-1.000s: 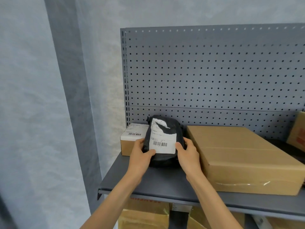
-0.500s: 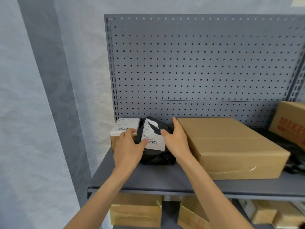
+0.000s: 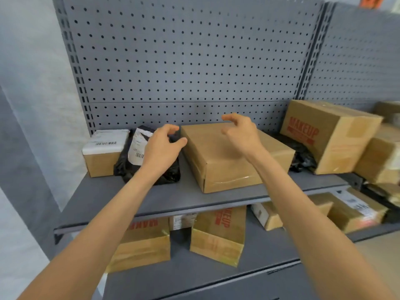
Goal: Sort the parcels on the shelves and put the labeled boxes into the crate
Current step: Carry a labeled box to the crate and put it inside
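Soft, even indoor light, moderately bright, with no hard shadows. The plain brown box at centre is paler on its top than on its near face. A strip of clear tape low on that near face carries a faint white sheen. The black bag just left of the box shows small glossy highlights. Below the box, the lower shelf lies in deeper shade. The whole frame is slightly smeared by motion. The left hand and right hand by the box have soft edges, and the cartons far right of the box are blurriest. Behind the box, the pegboard uprights lean and bow with wide-angle distortion.
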Available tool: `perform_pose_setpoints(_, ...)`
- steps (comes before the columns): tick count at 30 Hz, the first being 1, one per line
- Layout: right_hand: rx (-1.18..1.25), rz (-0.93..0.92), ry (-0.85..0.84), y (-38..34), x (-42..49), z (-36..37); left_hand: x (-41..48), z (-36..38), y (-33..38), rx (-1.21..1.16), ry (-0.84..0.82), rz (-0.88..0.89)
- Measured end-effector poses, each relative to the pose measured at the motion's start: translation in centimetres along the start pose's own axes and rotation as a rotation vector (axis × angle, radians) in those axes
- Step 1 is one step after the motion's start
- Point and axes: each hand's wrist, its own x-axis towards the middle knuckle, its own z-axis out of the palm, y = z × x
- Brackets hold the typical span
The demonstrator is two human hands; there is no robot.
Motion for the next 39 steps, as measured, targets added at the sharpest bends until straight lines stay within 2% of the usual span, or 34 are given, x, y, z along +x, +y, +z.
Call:
perform_pose_setpoints(8,-0.166,-0.016,0.081,8.4,0.4,-8.4,-4.0,4.3,2.0,-0.026,-0.078,-0.002)
perform_pose_setpoints(12,-0.124,0.074,-0.082,13.3,1.4,-11.4,-5.8,6.1,3.0,-0.057,-0.031,-0.042)
perform_pose_setpoints(15,0.078,0.067,-0.168,15.1,1.9,-11.8,-6.7,7.3,4.1,-0.076,0.025,-0.061)
perform_pose_setpoints(18,0.239,0.005,-0.156,14.8,2.1,-12.0,-6.9,7.3,6.2,-0.101,0.073,-0.060)
perform_pose_setpoints(23,0.394,-0.189,-0.068,11.9,2.6,-14.3,-5.3,4.7,12.1,-0.116,0.195,0.056)
perform_pose_setpoints(25,0.414,-0.261,-0.136,10.7,2.9,-15.7,-4.8,3.3,14.3,-0.174,0.150,0.075)
perform_pose_setpoints(27,0.360,-0.330,-0.241,10.0,3.1,-16.7,-4.4,1.8,15.5,-0.166,0.029,0.080)
perform_pose_setpoints(30,0.151,-0.418,-0.299,9.6,3.2,-16.8,-4.2,0.8,15.9,0.130,-0.165,0.098)
perform_pose_setpoints(32,0.082,-0.446,-0.231,9.4,3.2,-16.4,-3.9,1.1,15.7,0.256,-0.144,0.154)
perform_pose_setpoints(35,0.129,-0.456,-0.119,9.1,3.2,-16.0,-3.5,0.8,15.7,0.150,-0.013,0.174)
perform_pose_setpoints(39,0.366,-0.375,-0.064,9.7,3.6,-15.8,-3.3,-0.4,15.3,-0.087,0.035,0.057)
